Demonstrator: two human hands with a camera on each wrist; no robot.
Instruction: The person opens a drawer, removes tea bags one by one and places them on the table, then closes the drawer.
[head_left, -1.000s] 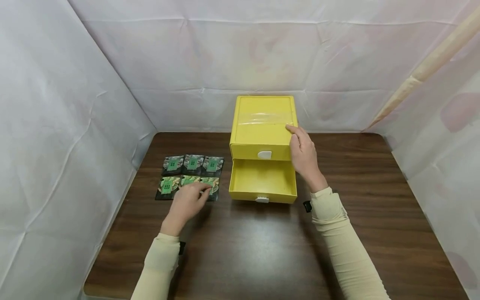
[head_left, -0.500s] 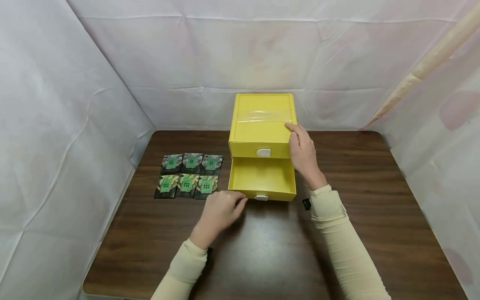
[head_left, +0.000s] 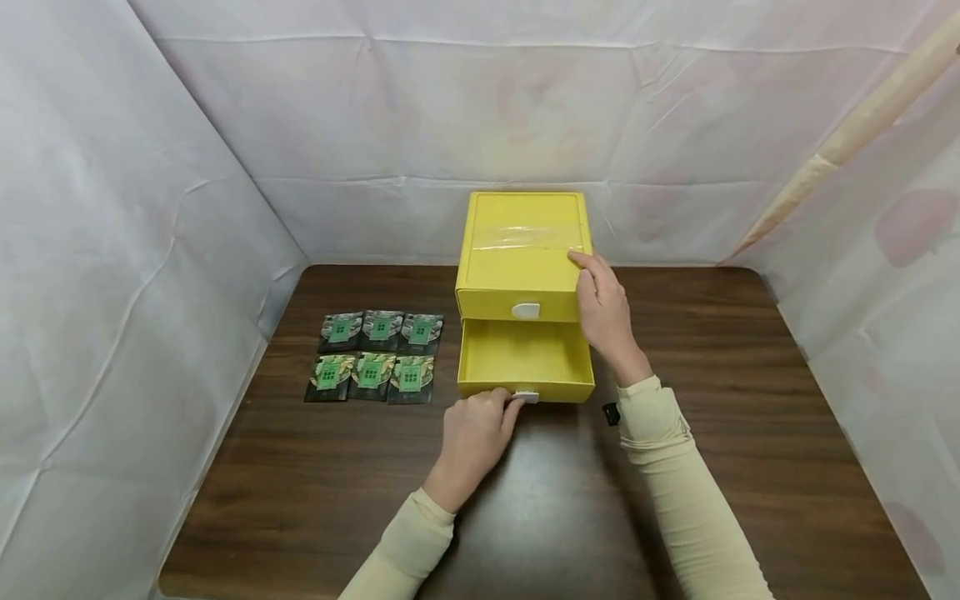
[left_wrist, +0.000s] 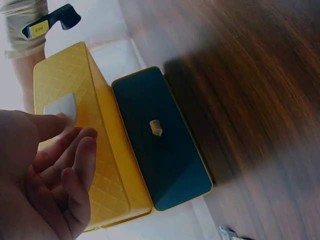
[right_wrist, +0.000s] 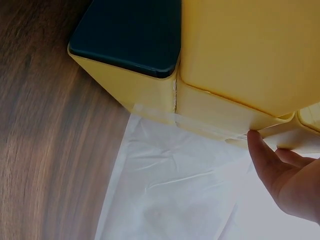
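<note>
Pale, creased sheets (head_left: 420,108) hang behind and on both sides of a yellow drawer unit (head_left: 521,267), which stands on a dark wood-grain table (head_left: 720,375). Six sachets (head_left: 409,379) lie in two rows left of the unit. In front of it, the left hand (head_left: 472,429) pinches the pulled-out middle drawer's (head_left: 525,354) white handle (left_wrist: 61,107). The right hand (head_left: 609,317) rests against the unit's right side, forefinger stretched onto its top.

Packets (head_left: 371,375) lie left of the left fingers (head_left: 491,398) at the drawer's (head_left: 558,392) handle (head_left: 529,398); the box (head_left: 517,273) stands behind, under the right fingers (head_left: 592,262).
</note>
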